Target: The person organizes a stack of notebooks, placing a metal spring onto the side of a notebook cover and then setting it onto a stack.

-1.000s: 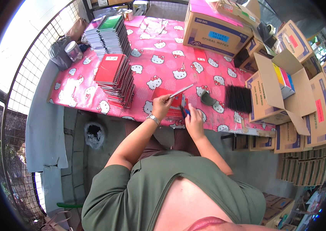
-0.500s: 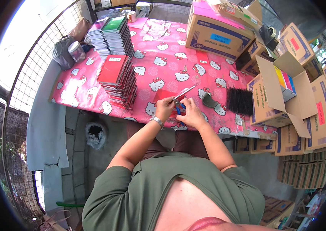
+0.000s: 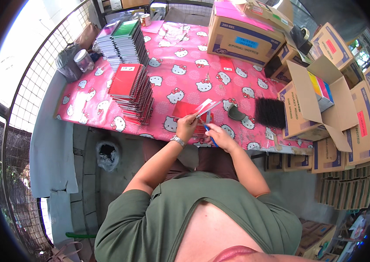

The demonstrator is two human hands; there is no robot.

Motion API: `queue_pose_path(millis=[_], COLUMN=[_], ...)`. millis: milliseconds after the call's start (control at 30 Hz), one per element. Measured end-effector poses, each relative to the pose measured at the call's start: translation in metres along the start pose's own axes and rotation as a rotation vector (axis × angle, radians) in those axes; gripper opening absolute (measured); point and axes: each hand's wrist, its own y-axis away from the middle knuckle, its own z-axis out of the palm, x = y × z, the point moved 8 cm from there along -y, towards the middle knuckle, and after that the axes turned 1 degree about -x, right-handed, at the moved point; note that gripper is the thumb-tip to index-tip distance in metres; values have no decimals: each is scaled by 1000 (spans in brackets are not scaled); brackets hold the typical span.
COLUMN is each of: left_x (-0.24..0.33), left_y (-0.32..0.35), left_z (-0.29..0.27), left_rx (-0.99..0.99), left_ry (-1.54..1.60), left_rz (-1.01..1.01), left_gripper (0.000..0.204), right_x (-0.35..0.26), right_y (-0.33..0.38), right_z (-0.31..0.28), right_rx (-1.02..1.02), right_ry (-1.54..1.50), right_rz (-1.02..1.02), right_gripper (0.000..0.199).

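Note:
Over the table's front edge, my left hand (image 3: 186, 127) is closed on a small spiral notebook (image 3: 209, 108), which is tilted with its coil edge up to the right. My right hand (image 3: 221, 137) is wrapped round blue-handled pliers (image 3: 211, 134), whose tip is close to the lower end of the coil. Beneath the hands lie red notebooks (image 3: 184, 109), partly hidden. To the left stands a tall stack of red spiral notebooks (image 3: 129, 89). Right of my hands sit a dark green curved piece (image 3: 236, 113) and a bundle of black spiral coils (image 3: 269, 112).
Stacks of green and purple notebooks (image 3: 126, 39) stand at the back left beside a grey bag (image 3: 68, 65) and a jar (image 3: 83, 60). Cardboard boxes (image 3: 246, 41) crowd the back right; an open carton (image 3: 303, 109) is at the right edge. A lined bin (image 3: 107, 155) is on the floor.
My right hand has drawn back slightly to the right and down with the pliers, away from the coil. My left hand still holds the notebook. The whole view has shifted slightly.

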Motion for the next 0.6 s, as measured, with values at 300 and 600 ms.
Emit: queue_pose_path(millis=[300, 600], left_x=[7, 224], left_y=[-41, -173], left_z=[-21, -231], left_rx=[-87, 25], left_ry=[377, -977], left_rz=[-607, 449], left_gripper=[17, 6], right_x=[-44, -24], right_y=[-11, 0], right_z=[-22, 6], right_rx=[579, 374], right_ry=[1098, 992], right_rz=[-750, -826], right_gripper=[44, 30])
